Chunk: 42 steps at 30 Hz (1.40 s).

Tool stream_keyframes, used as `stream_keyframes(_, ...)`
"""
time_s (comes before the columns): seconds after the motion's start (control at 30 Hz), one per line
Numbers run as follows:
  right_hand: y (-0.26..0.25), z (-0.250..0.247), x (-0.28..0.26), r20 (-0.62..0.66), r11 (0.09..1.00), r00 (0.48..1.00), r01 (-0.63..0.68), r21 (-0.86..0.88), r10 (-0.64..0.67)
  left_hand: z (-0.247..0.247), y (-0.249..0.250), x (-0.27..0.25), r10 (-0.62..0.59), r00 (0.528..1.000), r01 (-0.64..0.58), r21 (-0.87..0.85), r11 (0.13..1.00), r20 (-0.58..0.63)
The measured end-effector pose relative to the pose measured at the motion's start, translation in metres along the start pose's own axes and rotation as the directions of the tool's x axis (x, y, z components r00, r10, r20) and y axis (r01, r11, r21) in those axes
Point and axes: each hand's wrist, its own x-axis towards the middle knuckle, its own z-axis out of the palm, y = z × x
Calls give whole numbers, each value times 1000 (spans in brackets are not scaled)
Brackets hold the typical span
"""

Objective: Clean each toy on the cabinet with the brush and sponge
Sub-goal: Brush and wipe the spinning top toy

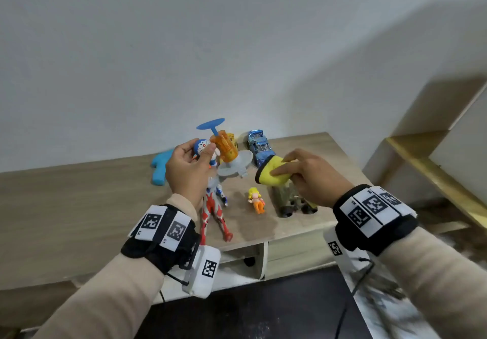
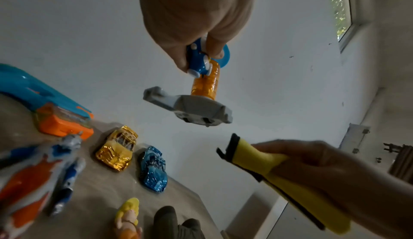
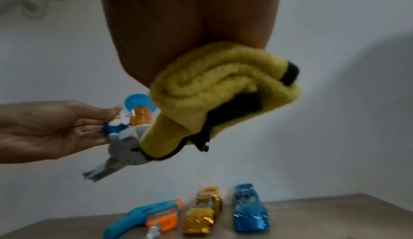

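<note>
A: Grips? 
B: Left hand point(image 1: 187, 170) pinches the blue cat toy point(image 1: 204, 149) above the table point(image 1: 79, 196); right hand point(image 1: 313, 178) clutches the yellow sponge point(image 1: 271, 174), at its three o'clock.
A: Others?
B: Figure point(image 1: 214, 211) at six, blue car point(image 1: 259, 145) at one, doll point(image 1: 256, 199) at five.

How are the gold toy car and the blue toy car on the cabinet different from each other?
The gold toy car is shiny gold, while the blue toy car is shiny blue. In the left wrist view, the gold one lies nearer the toy gun and the blue one farther from it. Both rest side by side on the cabinet, untouched by either hand.
</note>
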Motion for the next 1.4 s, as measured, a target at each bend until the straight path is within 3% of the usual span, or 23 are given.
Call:
stream_keyframes(0.1,63,-8,-6,-54,976,975,-215,-23,214,32,-10,-5,-9,999,9,-13,1000,39)
stream_keyframes(0.23,143,-11,-12,-74,868,867,-496,-23,493,82,-26,-15,-14,997,16,-22,1000,73)
stream_keyframes(0.3,175,-6,-14,-82,824,821,-567,5,565,102,-36,-18,-26,997,27,-3,1000,78)
stream_keyframes(0.37,205,5,-12,-93,812,807,-584,27,583,120,-46,-21,-36,997,34,28,999,72)
stream_keyframes(0.5,248,37,-5,-88,849,845,-528,30,528,145,-63,-24,-57,997,54,62,997,49)
stream_keyframes(0.67,274,67,-3,69,896,894,-436,-88,442,160,-75,-25,-64,998,61,102,993,26)
stream_keyframes(0.97,283,75,4,168,889,876,-427,-163,451,146,-76,-22,-69,998,68,98,993,10)
stream_keyframes(1.1,272,73,1,72,895,901,-411,-172,428,116,-67,-16,-49,999,50,79,996,-19)
stream_keyframes(1.2,246,73,-11,-145,944,944,-312,-109,295,80,-59,-8,-36,998,38,48,998,-47)
stream_keyframes(1.3,205,72,-33,-329,978,927,-206,-44,180,34,-54,0,-6,999,7,27,1000,-46)
stream_keyframes(1.4,158,82,-62,-362,987,920,-157,13,151,-19,-53,12,17,999,-15,36,999,-45)
